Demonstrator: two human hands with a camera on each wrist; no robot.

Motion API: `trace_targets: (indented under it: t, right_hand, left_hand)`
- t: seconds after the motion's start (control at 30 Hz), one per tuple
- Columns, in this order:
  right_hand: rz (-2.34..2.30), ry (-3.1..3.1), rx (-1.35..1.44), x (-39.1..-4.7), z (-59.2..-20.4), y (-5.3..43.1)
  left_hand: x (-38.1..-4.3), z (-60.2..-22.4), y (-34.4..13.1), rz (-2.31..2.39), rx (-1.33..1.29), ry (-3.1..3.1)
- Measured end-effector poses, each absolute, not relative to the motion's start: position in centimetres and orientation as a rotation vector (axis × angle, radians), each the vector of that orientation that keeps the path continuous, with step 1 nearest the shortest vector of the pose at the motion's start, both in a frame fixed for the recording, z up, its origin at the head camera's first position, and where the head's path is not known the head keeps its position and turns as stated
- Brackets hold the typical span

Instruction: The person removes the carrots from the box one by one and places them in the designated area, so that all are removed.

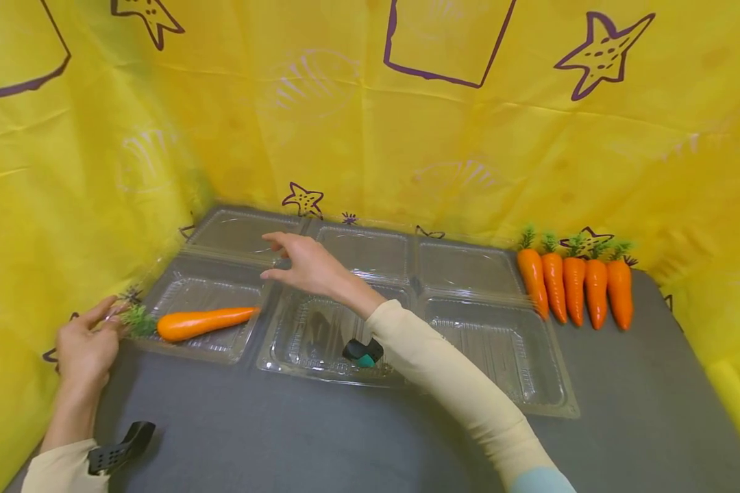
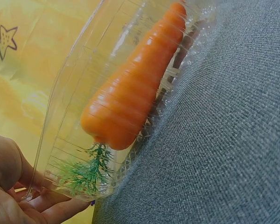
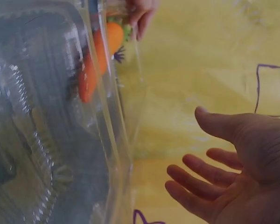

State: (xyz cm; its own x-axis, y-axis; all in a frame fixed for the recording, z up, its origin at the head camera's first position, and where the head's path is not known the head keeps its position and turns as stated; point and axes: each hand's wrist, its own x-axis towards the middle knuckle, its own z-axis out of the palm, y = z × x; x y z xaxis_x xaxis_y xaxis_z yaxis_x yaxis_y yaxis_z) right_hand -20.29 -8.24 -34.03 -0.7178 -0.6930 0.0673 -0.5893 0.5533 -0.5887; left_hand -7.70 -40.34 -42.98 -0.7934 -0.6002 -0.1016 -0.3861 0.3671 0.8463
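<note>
An orange carrot (image 1: pixel 206 323) with a feathery green top lies in the leftmost clear plastic container (image 1: pixel 218 352), its tip pointing right. My left hand (image 1: pixel 89 342) pinches that container's left rim, beside the green top. In the left wrist view the carrot (image 2: pixel 130 88) shows through the clear wall, and my left hand's fingers (image 2: pixel 60 210) reach under the edge. My right hand (image 1: pixel 308 263) hovers above the containers with nothing in it. Its fingers are loosely spread in the right wrist view, thumb (image 3: pixel 219 123) apart from the others.
Two more clear containers with raised lids, a middle one (image 1: pixel 284 366) and a right one (image 1: pixel 567 404), stand in a row on the grey table (image 1: pixel 271 438). Several carrots (image 1: pixel 573 291) lie side by side at the right. A yellow patterned curtain (image 1: pixel 370 137) encloses the table.
</note>
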Motion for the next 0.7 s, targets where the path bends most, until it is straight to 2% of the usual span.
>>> trace_targets:
  t: [0.27,0.7]
  right_hand:
    - [-0.902,2.583,-1.077,-20.3,-34.6,-10.2]
    - [-0.728,2.570,-1.168,-18.1,-35.3,-14.4]
  left_hand:
    - [-7.6,-42.9,-40.5,-1.429,0.887,-2.368]
    - [-7.7,-43.0,-40.5,-1.373,0.918,-2.426]
